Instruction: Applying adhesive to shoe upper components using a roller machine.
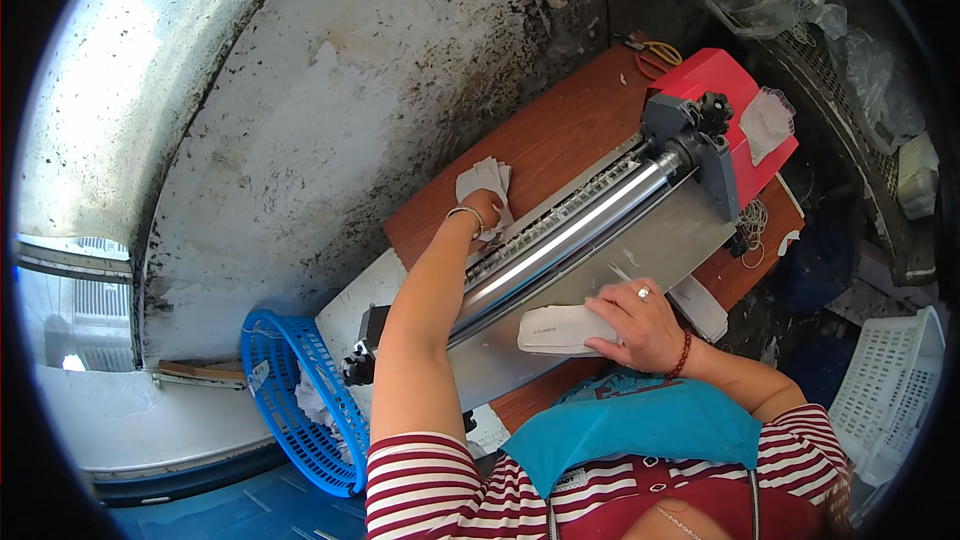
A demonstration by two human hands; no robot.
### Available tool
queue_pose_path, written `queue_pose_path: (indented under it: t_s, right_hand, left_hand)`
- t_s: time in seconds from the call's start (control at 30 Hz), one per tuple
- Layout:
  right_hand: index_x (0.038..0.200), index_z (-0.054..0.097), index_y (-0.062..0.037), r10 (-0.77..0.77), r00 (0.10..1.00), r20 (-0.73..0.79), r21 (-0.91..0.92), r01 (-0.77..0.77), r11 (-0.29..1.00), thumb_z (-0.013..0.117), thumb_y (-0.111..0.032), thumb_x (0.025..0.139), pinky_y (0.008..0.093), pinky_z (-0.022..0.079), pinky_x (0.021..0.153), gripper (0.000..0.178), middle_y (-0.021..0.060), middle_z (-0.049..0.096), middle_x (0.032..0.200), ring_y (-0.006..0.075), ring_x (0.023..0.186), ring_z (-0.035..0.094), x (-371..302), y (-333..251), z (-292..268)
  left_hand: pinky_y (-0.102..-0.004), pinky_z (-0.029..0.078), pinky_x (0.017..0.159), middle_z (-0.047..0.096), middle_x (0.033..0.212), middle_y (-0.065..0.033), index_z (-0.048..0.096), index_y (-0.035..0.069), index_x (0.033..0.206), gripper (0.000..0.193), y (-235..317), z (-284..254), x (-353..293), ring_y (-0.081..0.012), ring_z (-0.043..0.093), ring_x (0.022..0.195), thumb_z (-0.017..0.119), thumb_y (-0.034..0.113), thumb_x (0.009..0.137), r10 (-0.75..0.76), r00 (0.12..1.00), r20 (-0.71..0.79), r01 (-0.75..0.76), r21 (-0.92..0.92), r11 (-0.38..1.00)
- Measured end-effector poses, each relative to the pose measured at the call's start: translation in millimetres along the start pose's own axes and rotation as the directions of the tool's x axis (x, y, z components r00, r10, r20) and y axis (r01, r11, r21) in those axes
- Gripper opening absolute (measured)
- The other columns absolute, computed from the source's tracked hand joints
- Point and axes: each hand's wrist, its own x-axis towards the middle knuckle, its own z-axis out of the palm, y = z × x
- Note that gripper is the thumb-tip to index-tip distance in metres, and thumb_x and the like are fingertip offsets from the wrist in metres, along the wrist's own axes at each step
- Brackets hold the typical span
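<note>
1 shirt (425, 485), LH (486, 208) on 1 white bundle (482, 177), RH (635, 323) w/ 1 stack (553, 329)

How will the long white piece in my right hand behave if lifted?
The long white piece is probably light for its size, looking fairly thin. It may be moderately stiff, as its free end reaches straight beyond your right hand.

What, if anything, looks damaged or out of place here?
The wall behind the brown table looks stained: dark, mould-like blotches spread across its white surface. A loose white scrap also lies at the table's right end.
</note>
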Motion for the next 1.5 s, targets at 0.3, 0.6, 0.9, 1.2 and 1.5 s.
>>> queue_pose_path:
  t_s: [0.3,0.6,0.9,1.2,1.5]
  right_hand:
    - [0.101,0.063,-0.0064,0.051,0.997,-0.060,-0.045,-0.054,0.998,0.076,-0.020,0.070,0.0379,0.039,0.077,0.036,0.0073,0.056,0.093,0.0243,0.082,0.054,-1.9,-1.0,6.3]
    - [0.084,0.065,-0.0127,0.106,0.986,-0.128,-0.009,-0.108,0.994,0.072,-0.017,0.075,0.0355,0.039,0.069,0.013,0.0022,0.053,0.080,0.0228,0.072,0.052,4.6,4.8,13.6]
    - [0.098,0.063,-0.0041,0.459,0.886,-0.061,0.355,-0.411,0.840,0.064,-0.010,0.083,0.0351,0.052,0.068,0.016,0.0141,0.066,0.079,0.0283,0.075,0.066,3.2,25.1,-11.3]
    - [0.094,0.062,0.0001,0.469,0.863,-0.189,0.229,-0.426,0.875,0.062,-0.006,0.085,0.0271,0.049,0.052,0.011,0.0094,0.066,0.075,0.0157,0.058,0.064,10.2,41.5,-2.8]
    - [0.087,0.062,-0.0043,0.407,0.887,-0.216,0.175,-0.375,0.910,0.065,-0.009,0.081,0.0328,0.050,0.059,0.008,0.0094,0.064,0.080,0.0248,0.067,0.064,5.9,37.2,-7.0]
  left_hand:
    - [-0.0380,0.047,0.093,0.061,0.118,-0.0190,0.065,0.010,0.116,0.037,-2.7,8.2,-4.6,-0.0328,0.060,0.106,0.062,0.009,0.079,0.168,0.978,-0.125,-0.151,0.131,0.980]
    - [-0.0360,0.049,0.088,0.066,0.108,-0.0180,0.064,0.003,0.114,0.037,30.4,-3.0,-42.3,-0.0282,0.063,0.101,0.060,0.019,0.081,0.346,0.911,-0.224,-0.346,0.041,0.937]
    - [-0.0301,0.049,0.080,0.068,0.093,-0.0100,0.064,0.002,0.113,0.035,42.8,9.4,-92.4,-0.0185,0.062,0.084,0.059,0.018,0.082,0.487,0.820,-0.302,-0.549,-0.171,0.818]
    - [-0.0267,0.049,0.071,0.066,0.084,-0.0060,0.067,0.003,0.105,0.026,54.9,17.2,-89.9,-0.0109,0.060,0.077,0.061,0.020,0.085,0.458,0.859,-0.230,-0.507,-0.253,0.824]
    - [-0.0272,0.049,0.068,0.066,0.078,-0.0042,0.066,0.004,0.081,0.011,31.7,-8.4,-56.9,-0.0121,0.059,0.071,0.070,0.012,0.074,0.283,0.858,-0.429,-0.440,-0.328,0.836]
